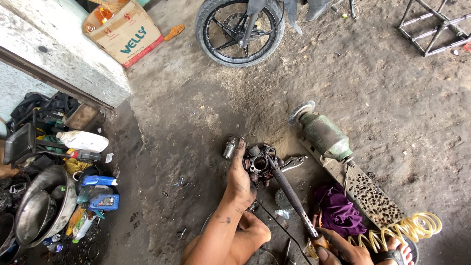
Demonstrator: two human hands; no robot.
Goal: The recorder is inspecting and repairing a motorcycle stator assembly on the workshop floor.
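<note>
My left hand (239,177) grips a grimy metal engine part, a carburetor (258,164), held low over the dirt floor. My right hand (338,249) is closed on the handle of a long dark air blow gun (293,198), whose tip reaches the carburetor's opening. A yellow coiled air hose (402,229) runs from the gun by my right wrist. A small silvery cylinder (229,148) lies just beyond my left fingers, and locking pliers (293,162) rest right of the carburetor.
A green bench grinder (324,135) on a perforated board (373,196) lies to the right, with a purple rag (338,208). Motorcycle wheel (239,30) at the top, cardboard box (125,32) top left, metal frame (434,27) top right. Bottles, oil jugs (100,196) and metal bowls (41,206) crowd the left.
</note>
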